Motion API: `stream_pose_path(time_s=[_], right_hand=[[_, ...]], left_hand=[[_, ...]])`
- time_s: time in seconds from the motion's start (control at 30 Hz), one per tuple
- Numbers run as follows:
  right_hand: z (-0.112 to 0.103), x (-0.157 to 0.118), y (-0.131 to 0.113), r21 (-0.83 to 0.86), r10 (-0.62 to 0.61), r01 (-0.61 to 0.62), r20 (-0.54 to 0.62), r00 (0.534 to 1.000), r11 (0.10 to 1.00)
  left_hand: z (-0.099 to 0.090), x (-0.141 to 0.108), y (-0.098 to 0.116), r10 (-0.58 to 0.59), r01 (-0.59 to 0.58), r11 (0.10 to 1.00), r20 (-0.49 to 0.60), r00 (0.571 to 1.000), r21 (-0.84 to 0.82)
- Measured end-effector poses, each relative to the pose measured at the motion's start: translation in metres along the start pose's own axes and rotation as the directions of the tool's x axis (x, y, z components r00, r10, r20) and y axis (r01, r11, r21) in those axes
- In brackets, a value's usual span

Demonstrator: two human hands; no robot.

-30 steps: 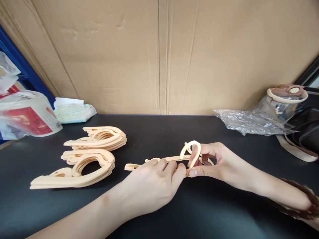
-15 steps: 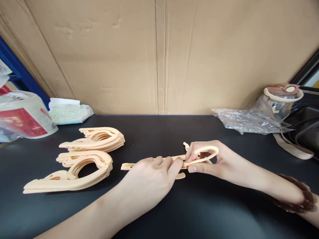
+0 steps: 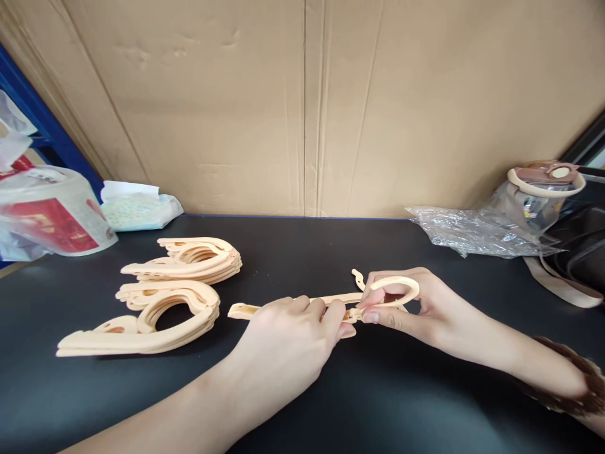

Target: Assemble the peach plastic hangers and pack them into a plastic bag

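My left hand (image 3: 293,343) is closed around the beige plastic arm of a folding clothes hanger (image 3: 242,311), whose end sticks out to the left of the knuckles. In my right hand (image 3: 425,312), thumb and fingers pinch the hanger's curved hook (image 3: 411,290) close to its base, where it meets the arm. Both hands are almost touching there; the joint is partly covered by fingers. Behind them lies another beige strip (image 3: 336,298), and a small wavy beige end (image 3: 358,277) shows past my right fingers. How these parts connect is hidden.
Two stacks of folded beige hangers, a nearer one (image 3: 142,342) and a farther one (image 3: 220,265), lie on the black table (image 3: 293,252) at left. Tissue pack (image 3: 142,208) and wrapped roll (image 3: 61,214) stand behind. Clear plastic (image 3: 454,230) and a bottle (image 3: 539,202) sit back right.
The view has shifted slightly. My right hand has drawn a little away from my left at the joint, still pinching the hook. My left thumb tip now shows below the arm.
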State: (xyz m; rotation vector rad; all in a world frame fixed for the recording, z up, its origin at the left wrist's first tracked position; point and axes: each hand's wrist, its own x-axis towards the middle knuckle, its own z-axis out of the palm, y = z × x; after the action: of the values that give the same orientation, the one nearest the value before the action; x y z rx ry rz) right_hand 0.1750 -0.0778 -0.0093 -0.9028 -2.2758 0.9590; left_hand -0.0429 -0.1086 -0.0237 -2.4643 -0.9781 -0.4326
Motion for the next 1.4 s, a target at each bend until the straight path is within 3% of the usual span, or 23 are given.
stream_pose_path(time_s=[0.1, 0.2, 0.33, 0.4, 0.57, 0.67, 0.8, 0.93, 1.1, 1.2, 1.3, 1.4], right_hand=[[0.005, 0.000, 0.002, -0.140, -0.079, 0.082, 0.028, 0.996, 0.987], [0.008, -0.001, 0.002, -0.172, -0.135, 0.139, 0.037, 0.990, 0.975], [0.002, 0.000, -0.004, -0.003, -0.031, 0.031, -0.161, 0.986, 1.000], [-0.002, 0.001, -0.006, 0.152, 0.040, -0.011, -0.191, 0.981, 0.988], [-0.003, 0.004, -0.001, 0.487, 0.130, -0.107, -0.013, 0.991, 0.867], [-0.001, 0.005, 0.003, 0.559, 0.176, -0.186, 0.072, 0.982, 0.808], [0.000, 0.007, 0.006, 0.598, 0.185, -0.271, 0.202, 0.962, 0.754], [-0.001, 0.008, 0.007, 0.539, 0.213, -0.319, 0.249, 0.945, 0.779], [0.003, 0.007, 0.004, 0.446, 0.264, -0.336, 0.217, 0.940, 0.830], [0.006, 0.004, 0.001, 0.373, 0.214, -0.251, 0.140, 0.967, 0.893], [0.008, 0.001, 0.000, 0.177, 0.117, -0.123, 0.043, 0.992, 0.977], [0.011, -0.002, 0.000, 0.017, -0.006, 0.007, -0.042, 0.999, 1.000]], left_hand=[[-0.005, 0.003, -0.006, -0.108, 0.107, 0.994, -0.046, 0.993, -0.023], [-0.010, 0.006, -0.009, -0.199, 0.195, 0.972, -0.023, 0.980, -0.129], [-0.013, 0.007, -0.007, -0.189, 0.211, 0.927, 0.099, 0.977, -0.310], [-0.014, 0.007, -0.005, -0.158, 0.197, 0.923, 0.140, 0.977, -0.332], [-0.013, 0.003, 0.000, -0.077, 0.128, 0.944, 0.175, 0.982, -0.303], [-0.011, 0.000, 0.002, -0.048, 0.101, 0.935, 0.162, 0.986, -0.339], [-0.011, -0.001, 0.002, 0.015, 0.074, 0.919, 0.222, 0.975, -0.388], [-0.008, 0.000, 0.002, 0.075, 0.032, 0.937, 0.289, 0.954, -0.349], [0.000, -0.001, 0.004, 0.104, -0.002, 0.952, 0.318, 0.942, -0.306], [0.004, -0.001, 0.005, 0.101, -0.013, 0.960, 0.301, 0.948, -0.281], [0.005, 0.000, 0.006, 0.066, 0.013, 0.969, 0.313, 0.948, -0.246], [0.002, 0.001, 0.005, 0.010, 0.061, 0.975, 0.314, 0.949, -0.215]])
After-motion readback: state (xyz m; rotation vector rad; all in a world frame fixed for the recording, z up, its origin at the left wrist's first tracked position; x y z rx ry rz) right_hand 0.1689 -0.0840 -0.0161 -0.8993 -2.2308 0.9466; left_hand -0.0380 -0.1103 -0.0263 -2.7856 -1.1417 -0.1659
